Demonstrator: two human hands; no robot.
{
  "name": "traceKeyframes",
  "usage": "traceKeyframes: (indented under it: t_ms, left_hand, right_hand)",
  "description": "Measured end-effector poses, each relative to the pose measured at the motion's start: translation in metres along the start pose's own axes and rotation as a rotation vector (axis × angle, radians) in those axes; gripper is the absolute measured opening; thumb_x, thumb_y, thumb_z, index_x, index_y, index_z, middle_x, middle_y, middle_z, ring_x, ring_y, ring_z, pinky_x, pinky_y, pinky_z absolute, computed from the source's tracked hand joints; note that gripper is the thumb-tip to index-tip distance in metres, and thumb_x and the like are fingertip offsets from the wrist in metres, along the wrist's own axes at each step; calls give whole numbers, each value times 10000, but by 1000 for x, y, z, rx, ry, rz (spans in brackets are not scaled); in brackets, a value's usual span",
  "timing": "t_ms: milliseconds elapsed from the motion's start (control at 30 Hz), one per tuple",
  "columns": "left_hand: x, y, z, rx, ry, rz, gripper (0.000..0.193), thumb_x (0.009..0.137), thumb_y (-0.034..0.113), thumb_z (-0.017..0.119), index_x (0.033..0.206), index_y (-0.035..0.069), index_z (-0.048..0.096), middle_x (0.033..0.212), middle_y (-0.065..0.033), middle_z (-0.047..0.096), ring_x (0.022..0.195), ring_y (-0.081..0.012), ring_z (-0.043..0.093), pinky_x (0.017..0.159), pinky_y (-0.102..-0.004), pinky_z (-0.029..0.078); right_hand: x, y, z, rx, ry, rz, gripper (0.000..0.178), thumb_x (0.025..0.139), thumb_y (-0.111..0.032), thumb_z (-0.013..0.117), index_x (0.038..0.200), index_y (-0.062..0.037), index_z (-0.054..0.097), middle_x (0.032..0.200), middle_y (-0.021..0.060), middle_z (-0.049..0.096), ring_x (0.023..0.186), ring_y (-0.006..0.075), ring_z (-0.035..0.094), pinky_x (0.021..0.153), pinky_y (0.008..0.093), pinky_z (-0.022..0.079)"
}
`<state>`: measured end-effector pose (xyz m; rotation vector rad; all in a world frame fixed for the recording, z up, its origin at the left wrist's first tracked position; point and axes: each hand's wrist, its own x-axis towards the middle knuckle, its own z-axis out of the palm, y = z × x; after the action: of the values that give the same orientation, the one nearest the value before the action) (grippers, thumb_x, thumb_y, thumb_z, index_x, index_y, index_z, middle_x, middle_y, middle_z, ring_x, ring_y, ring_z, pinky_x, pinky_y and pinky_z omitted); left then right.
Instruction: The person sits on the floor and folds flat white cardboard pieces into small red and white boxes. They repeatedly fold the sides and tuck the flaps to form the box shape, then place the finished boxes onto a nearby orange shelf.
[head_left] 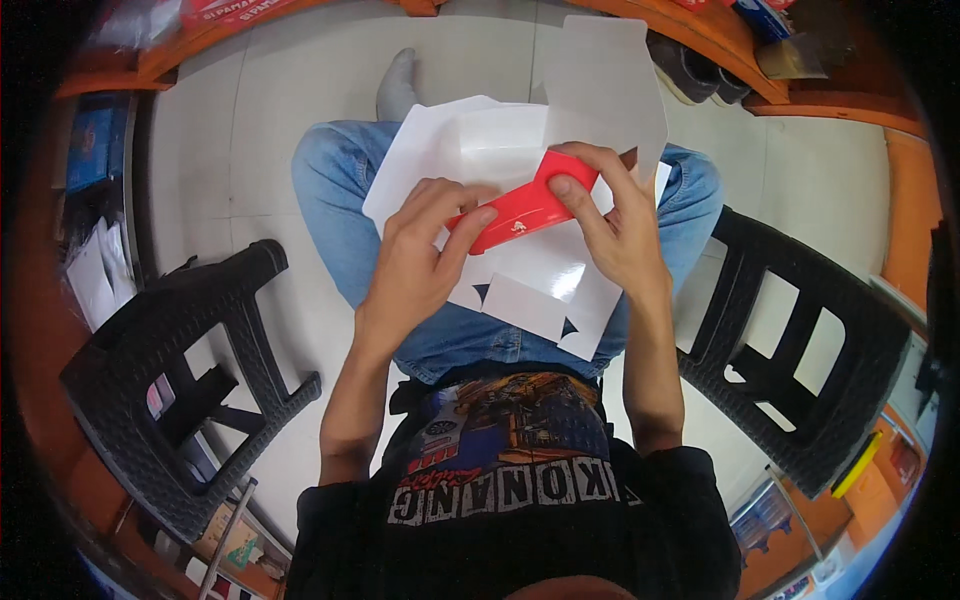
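Note:
Both my hands grip a small red folded carton [528, 207] above my lap. My left hand [423, 232] pinches its lower left end, thumb on the front face. At the upper right end, my right hand [616, 212] clasps it, thumb on top and fingers behind. The carton tilts, its right end higher, and a small white print shows on its face. Beneath it, a large white unfolded cardboard sheet [600, 85] lies across my legs, with flaps and slots along its near edge. The fingertips behind the red carton are partly hidden.
A black plastic stool [265, 262] stands on my left and another black stool [740, 245] on my right. Orange wooden shelving [690, 30] curves round the far side. Dark shoes [685, 70] sit beneath it at the far right. Pale floor tiles [290, 80] lie around me.

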<state>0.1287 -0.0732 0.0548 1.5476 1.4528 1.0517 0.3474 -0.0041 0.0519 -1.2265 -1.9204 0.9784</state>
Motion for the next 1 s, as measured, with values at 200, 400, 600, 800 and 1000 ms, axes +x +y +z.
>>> traceKeyframes:
  t_ms: [200,400,600,800,1000]
  left_hand:
    - [2,2,-4,61,-62,32,81,941,26,660,969,-48,676,877,-149,615,850,-331,583,770,-404,486]
    - [2,1,-6,100,-70,117,62,925,9,666,959,-40,679,902,-140,606,876,-323,572,768,-398,482]
    - [5,8,2,100,-17,43,50,888,7,696,927,-23,687,880,-142,597,888,-325,568,763,-400,477]
    - [10,19,20,-1,78,133,162,845,27,760,996,4,705,1025,-141,605,1053,-338,571,925,-418,472]
    - [0,7,6,-51,266,52,665,893,93,694,1503,43,433,1578,-195,306,1490,-357,298,1207,-499,278]
  right_hand:
    - [3,-5,31,65,114,-218,108,919,-120,749,1003,-53,740,1535,205,402,1404,342,432,1151,460,354]
    - [-6,-3,38,105,-36,-177,107,917,-72,714,1014,-34,736,1622,229,239,1471,423,299,1203,454,290]
    - [-20,-10,23,6,-233,-116,519,875,-222,776,1361,-107,635,1663,302,35,1534,502,152,1243,486,215]
    - [-32,-18,32,-59,-57,17,660,761,-87,850,1361,-140,583,1616,351,132,1459,551,281,1169,519,353]
    - [-16,-16,-2,25,105,-31,582,731,-7,821,1254,-74,576,1409,253,402,1207,419,522,1036,463,471]
